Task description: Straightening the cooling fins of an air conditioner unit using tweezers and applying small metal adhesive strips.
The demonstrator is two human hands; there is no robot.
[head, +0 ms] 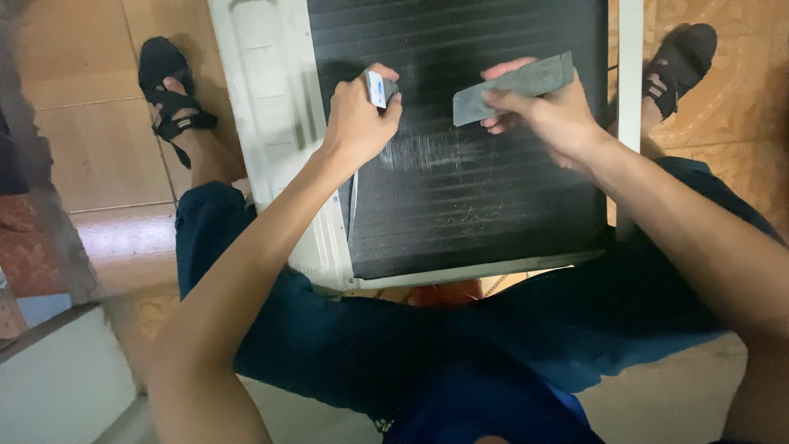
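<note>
tan tiled floor (90,123) here, with the white-framed AC unit (271,123) and both black sandals (168,90) sitting right on it

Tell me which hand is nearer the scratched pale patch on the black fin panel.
Left. The left hand, gripping a small white-tipped tool, sits just left of the pale patch. The right hand, holding a grey strip, is above and right, farther off.

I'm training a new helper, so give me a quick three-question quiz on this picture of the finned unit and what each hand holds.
1. True or false: the left hand is empty.
2. The right hand holds: A) grey flat strip B) hammer C) cup.
3. What dark surface lies under both hands?

Key: 1. False, it grips a small white-and-blue tool. 2. A, the grey flat strip. 3. The black finned coil in a white casing.
</note>
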